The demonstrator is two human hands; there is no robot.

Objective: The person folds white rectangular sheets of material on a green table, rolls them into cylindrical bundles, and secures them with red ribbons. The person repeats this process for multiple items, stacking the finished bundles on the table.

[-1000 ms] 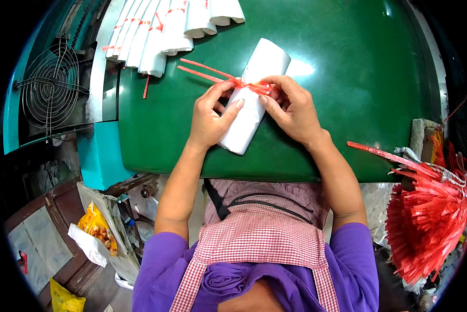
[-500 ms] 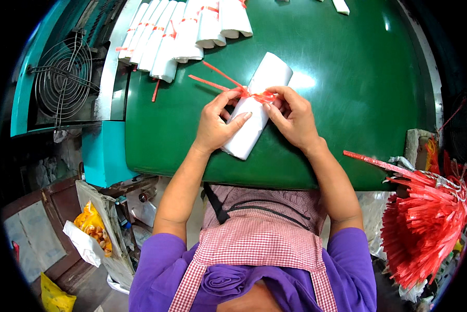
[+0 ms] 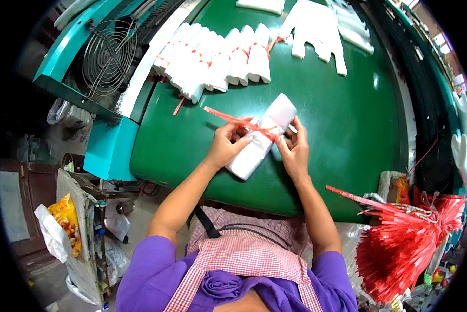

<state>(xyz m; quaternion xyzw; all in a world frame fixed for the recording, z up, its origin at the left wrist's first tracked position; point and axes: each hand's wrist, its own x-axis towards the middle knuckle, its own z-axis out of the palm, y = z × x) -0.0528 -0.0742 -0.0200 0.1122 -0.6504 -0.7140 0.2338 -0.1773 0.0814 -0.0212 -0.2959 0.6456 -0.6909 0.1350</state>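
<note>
- Far lower left of the frame: a clear bag of orange snacks (image 3: 62, 221) hangs off a cluttered stand beside the bench.
- Upper left: a round wire fan guard (image 3: 107, 56) sits in a teal machine housing (image 3: 72, 54), right at the edge of the green table (image 3: 347, 119).
- Upper middle: a row of tied white rolls (image 3: 212, 62) lies side by side on the green surface, each with a red tie around it. One loose red strip lies just below the row's left end.
- Centre: the left hand (image 3: 224, 146) is curled closed, thumb and fingers pinching the red tie (image 3: 238, 120) while the hand rests against the white bundle (image 3: 262, 138). The tie's long tail sticks out toward the upper left.
- That white bundle lies diagonally on the table in the middle of the frame, between both hands, well apart from the finished row.
- Just right of centre: the right hand (image 3: 294, 151) is pressed on the bundle's right side, fingers bent and gripping at the knot where the tie crosses the roll.
- Top right of centre: flat, untied white bags (image 3: 316, 26) lie spread out.
- Lower right: a big bunch of red strips (image 3: 405, 249) fans out past the table edge.
- Bottom: purple sleeves and a red-checked apron (image 3: 244, 260).
</note>
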